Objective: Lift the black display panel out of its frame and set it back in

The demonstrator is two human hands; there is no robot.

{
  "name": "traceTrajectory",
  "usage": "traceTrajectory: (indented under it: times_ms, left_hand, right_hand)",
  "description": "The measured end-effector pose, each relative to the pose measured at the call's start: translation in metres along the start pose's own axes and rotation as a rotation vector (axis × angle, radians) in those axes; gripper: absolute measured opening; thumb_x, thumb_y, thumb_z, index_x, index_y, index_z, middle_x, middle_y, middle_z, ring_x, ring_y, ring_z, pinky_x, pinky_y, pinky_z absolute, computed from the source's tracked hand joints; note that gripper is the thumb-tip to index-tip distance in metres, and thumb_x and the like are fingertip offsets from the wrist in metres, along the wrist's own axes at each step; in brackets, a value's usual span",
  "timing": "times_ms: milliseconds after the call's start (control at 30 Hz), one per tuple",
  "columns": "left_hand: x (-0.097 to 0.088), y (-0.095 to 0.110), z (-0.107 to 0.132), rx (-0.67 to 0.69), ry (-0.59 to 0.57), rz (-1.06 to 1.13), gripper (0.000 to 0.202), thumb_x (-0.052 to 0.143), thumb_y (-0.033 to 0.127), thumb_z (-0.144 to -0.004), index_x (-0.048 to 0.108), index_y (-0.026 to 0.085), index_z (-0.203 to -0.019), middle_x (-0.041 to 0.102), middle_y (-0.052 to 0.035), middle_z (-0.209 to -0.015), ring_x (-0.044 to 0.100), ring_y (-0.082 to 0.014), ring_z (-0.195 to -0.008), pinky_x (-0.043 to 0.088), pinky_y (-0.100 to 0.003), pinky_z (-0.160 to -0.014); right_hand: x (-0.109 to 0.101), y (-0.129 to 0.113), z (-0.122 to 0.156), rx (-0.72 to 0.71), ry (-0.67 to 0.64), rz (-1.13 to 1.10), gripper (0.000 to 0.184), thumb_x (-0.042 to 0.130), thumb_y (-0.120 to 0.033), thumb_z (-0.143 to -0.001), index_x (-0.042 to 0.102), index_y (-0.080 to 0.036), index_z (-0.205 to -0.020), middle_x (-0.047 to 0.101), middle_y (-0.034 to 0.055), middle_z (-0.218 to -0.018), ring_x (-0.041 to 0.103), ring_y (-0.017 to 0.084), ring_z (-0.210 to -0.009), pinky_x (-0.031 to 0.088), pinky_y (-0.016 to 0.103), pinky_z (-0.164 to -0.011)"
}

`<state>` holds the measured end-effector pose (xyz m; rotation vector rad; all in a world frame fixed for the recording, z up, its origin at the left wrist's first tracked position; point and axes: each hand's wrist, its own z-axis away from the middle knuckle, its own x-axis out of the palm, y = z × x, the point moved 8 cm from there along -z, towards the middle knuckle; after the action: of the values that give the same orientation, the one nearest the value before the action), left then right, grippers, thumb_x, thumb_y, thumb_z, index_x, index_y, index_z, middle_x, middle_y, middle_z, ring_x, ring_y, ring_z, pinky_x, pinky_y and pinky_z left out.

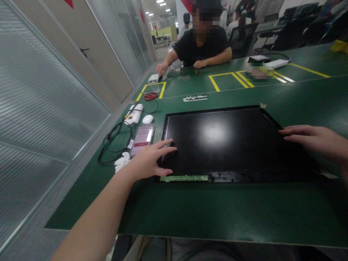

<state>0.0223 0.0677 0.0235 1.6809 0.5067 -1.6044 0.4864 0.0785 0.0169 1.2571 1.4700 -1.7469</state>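
Green worktop (231, 214) carries a black panel (217, 152), laid flat. The left hand (148, 161) spreads its fingers over the left edge; the exposed circuit strip (185, 178) suggests unfinished work; the right hand (310, 139) reaches the right rim, its fingers' grip unclear.

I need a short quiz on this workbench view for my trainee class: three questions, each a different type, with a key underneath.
1. True or false: the scissors lying on the green table have red handles.
2. Multiple choice: along which edge of the black-framed display panel does the green circuit strip show?
A) the edge farthest from the camera wearer
B) the edge nearest the camera wearer
C) the right edge
3. Fill in the gap: the smartphone lies closer to the wearer's own ____ hand.

Key
1. True
2. B
3. left (the left hand is just on the near side of the phone)
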Motion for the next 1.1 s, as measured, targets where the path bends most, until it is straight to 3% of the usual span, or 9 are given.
traceTrajectory:
  times_ms: [133, 367, 1100]
  left_hand:
    - [0.001, 0.001, -0.001, 0.003, -0.004, 0.005, 0.068, 0.076, 0.046, -0.077, 0.056, 0.027, -0.139, 0.041, -0.0096, -0.158, 0.055, -0.0322, -0.131, 0.045, -0.042, -0.108]
    - [0.001, 0.0, -0.001, 0.014, 0.005, 0.004, 0.069, 0.075, 0.048, -0.078, 0.055, 0.028, -0.14, 0.041, -0.009, -0.159, 0.054, -0.0324, -0.132, 0.044, -0.044, -0.109]
    - [0.002, 0.002, -0.002, 0.015, 0.008, -0.005, 0.068, 0.075, 0.047, -0.078, 0.056, 0.026, -0.14, 0.045, -0.0108, -0.156, 0.054, -0.0335, -0.132, 0.045, -0.046, -0.109]
  right_hand:
    - [0.004, 0.008, 0.0, 0.102, -0.038, -0.236, 0.034, 0.047, -0.018, -0.042, 0.059, -0.022, -0.073, 0.056, 0.004, -0.098, 0.045, 0.019, -0.094, 0.026, 0.033, -0.085]
    - [0.005, 0.011, 0.0, 0.164, -0.013, -0.365, 0.03, 0.046, -0.015, -0.042, 0.059, -0.022, -0.068, 0.057, 0.003, -0.093, 0.042, 0.018, -0.097, 0.022, 0.032, -0.087]
    - [0.004, 0.01, -0.002, 0.101, -0.019, -0.35, 0.029, 0.048, -0.018, -0.043, 0.059, -0.022, -0.069, 0.057, 0.0029, -0.092, 0.043, 0.018, -0.095, 0.023, 0.032, -0.087]
